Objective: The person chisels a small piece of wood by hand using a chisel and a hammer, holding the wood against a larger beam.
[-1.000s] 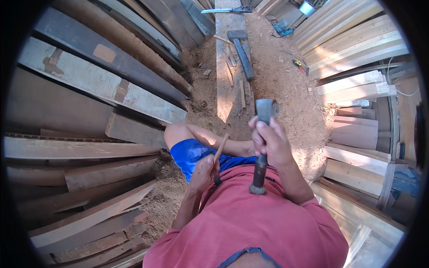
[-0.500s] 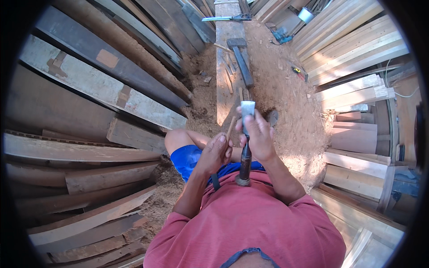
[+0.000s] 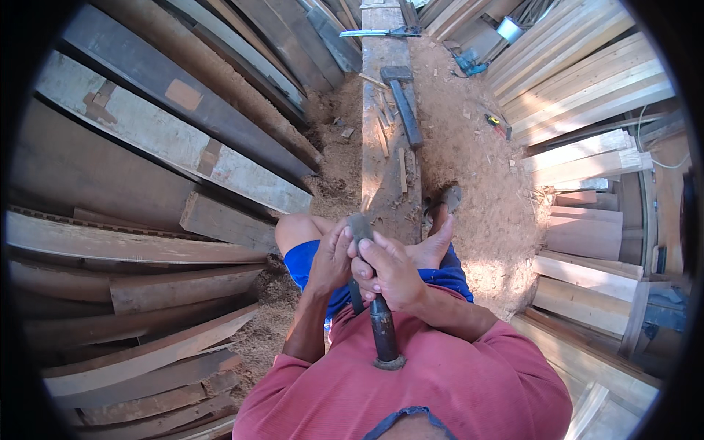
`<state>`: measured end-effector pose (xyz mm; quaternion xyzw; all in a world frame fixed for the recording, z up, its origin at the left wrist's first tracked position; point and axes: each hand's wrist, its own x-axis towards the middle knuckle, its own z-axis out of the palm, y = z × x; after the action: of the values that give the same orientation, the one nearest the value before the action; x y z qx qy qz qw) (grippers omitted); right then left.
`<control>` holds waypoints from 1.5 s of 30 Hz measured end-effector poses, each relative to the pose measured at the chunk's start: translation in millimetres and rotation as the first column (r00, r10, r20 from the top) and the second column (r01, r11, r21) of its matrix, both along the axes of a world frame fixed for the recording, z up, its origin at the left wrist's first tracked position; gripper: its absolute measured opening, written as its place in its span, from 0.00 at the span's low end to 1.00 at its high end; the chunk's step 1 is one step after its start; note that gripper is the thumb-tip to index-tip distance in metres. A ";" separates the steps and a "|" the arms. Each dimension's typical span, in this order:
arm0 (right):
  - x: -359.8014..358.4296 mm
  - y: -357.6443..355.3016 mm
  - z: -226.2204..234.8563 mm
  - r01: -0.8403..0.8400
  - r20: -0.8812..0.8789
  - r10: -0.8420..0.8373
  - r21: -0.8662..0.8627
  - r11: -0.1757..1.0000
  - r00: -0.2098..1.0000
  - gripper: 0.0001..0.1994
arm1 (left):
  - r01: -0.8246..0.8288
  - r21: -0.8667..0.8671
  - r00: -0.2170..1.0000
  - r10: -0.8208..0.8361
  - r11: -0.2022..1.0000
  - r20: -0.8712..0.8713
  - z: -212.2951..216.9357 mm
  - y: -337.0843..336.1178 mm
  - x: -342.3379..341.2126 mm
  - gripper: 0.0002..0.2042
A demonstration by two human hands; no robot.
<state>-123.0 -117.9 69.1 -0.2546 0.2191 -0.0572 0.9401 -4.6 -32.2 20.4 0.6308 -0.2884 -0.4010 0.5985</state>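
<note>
A wide-bladed chisel slants up from my chest, its dark handle end resting against the red shirt. My right hand is wrapped round it above the handle, the thumb lying along the metal. The broad grey blade points away from me. Close against the blade's left side, my left hand is closed in a pinch. What its fingers hold is hidden; the thin wooden stick seen there earlier does not show now.
Ahead lies a long plank bearing a mallet, wood strips and a handsaw. Stacked boards line both sides. A blue power tool and a tape measure lie on the sawdust-covered ground.
The chisel and my right hand have moved left and nearer to me, bringing the blade against my left hand. The thin stick in my left hand has gone out of sight.
</note>
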 end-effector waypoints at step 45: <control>-26.4 -56.6 -25.2 0.167 -0.085 -0.343 -0.747 0.643 0.936 0.11 | 0.057 0.083 0.995 -0.064 0.995 0.077 -18.0 -3.2 -25.5 0.07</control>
<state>-149.4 -174.5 43.8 -0.5785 0.3140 -0.2439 0.7122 -30.1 -35.4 2.4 0.6609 -0.3147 -0.4047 0.5481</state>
